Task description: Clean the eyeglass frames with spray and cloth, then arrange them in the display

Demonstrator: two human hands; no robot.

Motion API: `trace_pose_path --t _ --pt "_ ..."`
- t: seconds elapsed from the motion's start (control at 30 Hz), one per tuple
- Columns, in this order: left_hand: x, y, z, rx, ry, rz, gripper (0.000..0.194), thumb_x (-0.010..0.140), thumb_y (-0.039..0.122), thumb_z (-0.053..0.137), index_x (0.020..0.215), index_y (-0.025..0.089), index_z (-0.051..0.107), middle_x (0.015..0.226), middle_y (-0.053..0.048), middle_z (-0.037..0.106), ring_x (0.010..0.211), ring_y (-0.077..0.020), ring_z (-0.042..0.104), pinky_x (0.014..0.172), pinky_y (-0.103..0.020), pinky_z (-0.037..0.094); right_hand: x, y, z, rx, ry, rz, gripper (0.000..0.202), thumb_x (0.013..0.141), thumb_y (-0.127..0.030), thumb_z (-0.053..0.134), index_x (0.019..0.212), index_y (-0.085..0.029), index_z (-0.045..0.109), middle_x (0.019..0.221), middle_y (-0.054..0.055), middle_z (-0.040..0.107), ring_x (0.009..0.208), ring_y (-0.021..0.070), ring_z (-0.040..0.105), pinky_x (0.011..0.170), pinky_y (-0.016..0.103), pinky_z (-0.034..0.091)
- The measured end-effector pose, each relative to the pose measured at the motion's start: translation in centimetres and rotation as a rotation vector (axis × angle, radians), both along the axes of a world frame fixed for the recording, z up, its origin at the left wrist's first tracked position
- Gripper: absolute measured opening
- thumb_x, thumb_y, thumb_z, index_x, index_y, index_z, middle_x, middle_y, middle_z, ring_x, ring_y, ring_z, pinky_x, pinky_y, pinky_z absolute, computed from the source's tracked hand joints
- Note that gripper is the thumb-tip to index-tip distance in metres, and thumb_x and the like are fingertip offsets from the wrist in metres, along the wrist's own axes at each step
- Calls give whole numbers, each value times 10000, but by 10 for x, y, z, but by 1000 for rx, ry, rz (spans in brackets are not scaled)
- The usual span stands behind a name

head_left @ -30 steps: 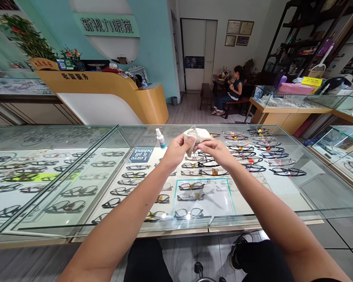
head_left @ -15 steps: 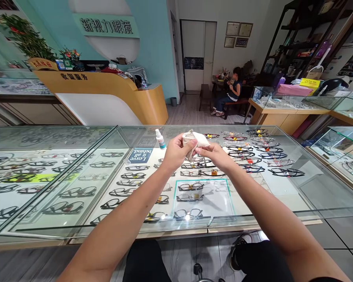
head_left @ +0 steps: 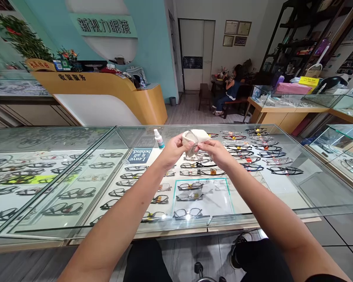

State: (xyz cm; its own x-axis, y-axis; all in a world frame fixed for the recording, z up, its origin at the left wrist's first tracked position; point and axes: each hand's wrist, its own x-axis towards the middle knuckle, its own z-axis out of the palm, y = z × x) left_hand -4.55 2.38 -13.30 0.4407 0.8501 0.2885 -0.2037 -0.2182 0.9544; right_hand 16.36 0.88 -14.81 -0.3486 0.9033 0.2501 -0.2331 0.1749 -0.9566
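Left hand [head_left: 174, 152] and right hand [head_left: 216, 152] pinch pale cloth [head_left: 203, 135] above glass tabletop [head_left: 308, 190]. Thin-rimmed glasses [head_left: 197, 138] apparently in folds; detail poor. Spray bottle [head_left: 158, 139] upright, nine o'clock from cloth. Advised: light, even pressure; rim supported, untwisted.

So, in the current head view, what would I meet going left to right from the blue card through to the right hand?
Blue card with white lettering → white spray bottle → left hand → cream cloth → right hand.
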Motion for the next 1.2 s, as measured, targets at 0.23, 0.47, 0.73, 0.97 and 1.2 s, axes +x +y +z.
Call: trace_pose_path --t 0.23,0.47,0.73,0.97,1.2 --pt "13 -10 3 16 -22 126 642 705 664 1041 896 193 648 655 16 687 586 -124 600 549 -238 489 -9 -5 1 41 -9 18 477 761 -701 959 755 -233 867 1075 79 802 1262 319 666 1173 446 455" --pt "11 -10 4 69 -21 156 665 873 825 836 805 188 656 558 -4 644 477 -122 548 471 -246 461 -11 -13 8 92 -55 5 520 767 -732 947 736 -219 864 1301 85 745 1248 300 641 1168 431 452" --pt "3 -4 2 51 18 33 581 828 655 970 1021 172 709 814 -42 756 769 -175 708 681 -269 592 1 -4 6 57 -50 -44 486 813 -701 927 772 -221 868 979 76 770 1178 303 667 1135 435 473" --pt "13 -15 6 47 -13 125 618 775 693 986 928 196 651 672 9 696 584 -128 611 526 -235 494 -7 -6 3 91 -25 7 528 821 -744 907 776 -219 866 1072 85 793 1187 298 680 1145 436 479" --pt "11 -11 2 103 -23 194 652 906 817 810 820 190 656 587 -11 650 502 -128 573 479 -246 469 -7 -9 5 93 -79 28 474 833 -699 907 806 -226 888 970 71 781 1241 316 662 1193 451 425"
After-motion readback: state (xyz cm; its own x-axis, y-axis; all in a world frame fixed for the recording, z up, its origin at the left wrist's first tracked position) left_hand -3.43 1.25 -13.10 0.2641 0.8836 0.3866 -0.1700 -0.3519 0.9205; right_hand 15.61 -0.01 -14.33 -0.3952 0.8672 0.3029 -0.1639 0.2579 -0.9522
